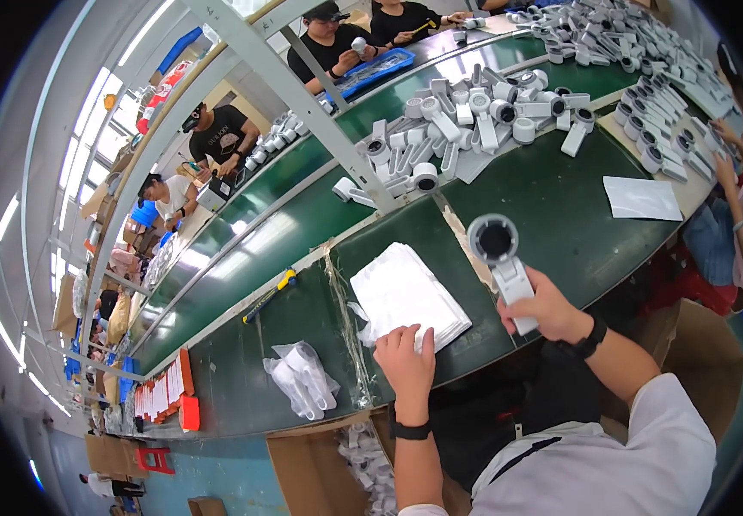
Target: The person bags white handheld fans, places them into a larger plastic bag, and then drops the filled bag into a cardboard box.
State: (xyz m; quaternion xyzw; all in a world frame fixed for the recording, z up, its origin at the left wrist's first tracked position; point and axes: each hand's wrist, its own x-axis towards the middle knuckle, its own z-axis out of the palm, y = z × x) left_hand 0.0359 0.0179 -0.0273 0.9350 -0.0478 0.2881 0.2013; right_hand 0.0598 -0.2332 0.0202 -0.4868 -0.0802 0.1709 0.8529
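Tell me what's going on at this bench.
A person's right hand holds up a white handheld device over the green bench. The left hand rests on a stack of thin white sheets or bags. Bagged devices lie farther left, and a heap of similar ones sits farther back.

1 L hand [407, 354], 1 R hand [545, 311], 2 wristbands [411, 431], 1 held device [509, 273], 1 wht stack [409, 292], 2 bagged units [308, 371], 1 util. knife [272, 294]; piled devices [485, 129] r too many to ct.

My green bench [552, 193] bore a white stack [410, 292], yellow-and-black tool [272, 293] at its nine o'clock, bagged pieces [301, 373] at eight, white sheet [642, 199] at two
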